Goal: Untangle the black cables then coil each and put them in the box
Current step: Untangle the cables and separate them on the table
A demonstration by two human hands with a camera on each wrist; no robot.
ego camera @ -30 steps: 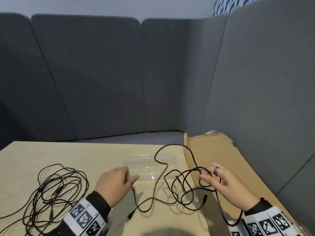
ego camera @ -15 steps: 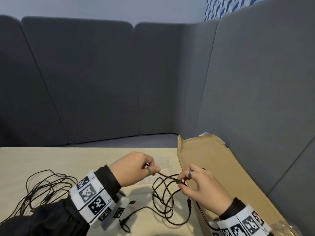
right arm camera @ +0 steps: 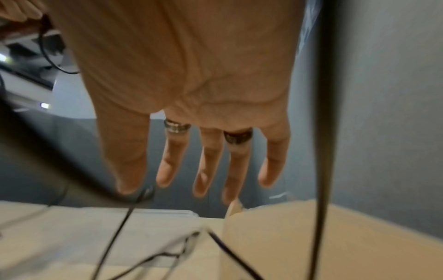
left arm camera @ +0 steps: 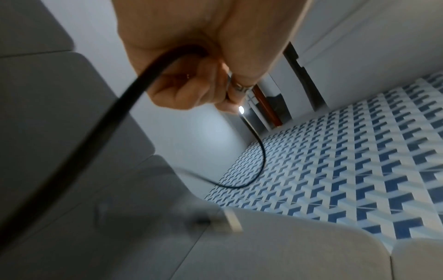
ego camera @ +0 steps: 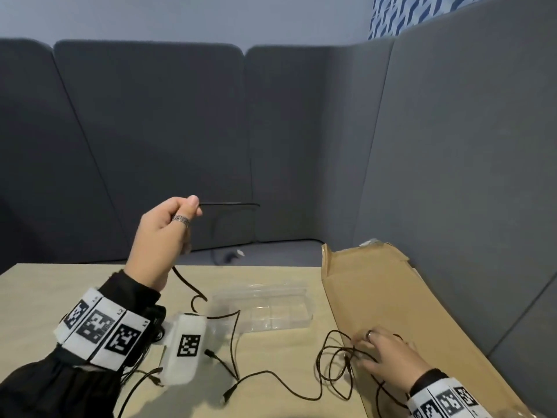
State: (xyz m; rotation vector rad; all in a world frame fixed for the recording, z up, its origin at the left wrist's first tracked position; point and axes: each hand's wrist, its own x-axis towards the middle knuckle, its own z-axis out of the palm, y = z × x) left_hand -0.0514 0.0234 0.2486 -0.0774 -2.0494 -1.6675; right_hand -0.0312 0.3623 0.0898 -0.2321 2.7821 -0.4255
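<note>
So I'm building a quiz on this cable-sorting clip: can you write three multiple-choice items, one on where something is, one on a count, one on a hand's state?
1. Where does the clear plastic tray lie?
A. on the pale wooden table, left of the flat brown cardboard
B. on top of the cardboard
C. in the left hand

2. How many rings show on the right hand in its wrist view?
A. none
B. two
C. four

3. What is the left hand doing?
A. lying flat on the table
B. hanging with nothing in it
C. raised, gripping a thin black cable

Answers: 1 A, the head view shows the tray on bare tabletop beside the cardboard's edge. 2 B, a silver band and a dark band sit on two fingers. 3 C, the fingers curl round the cable above the table in both views.
</note>
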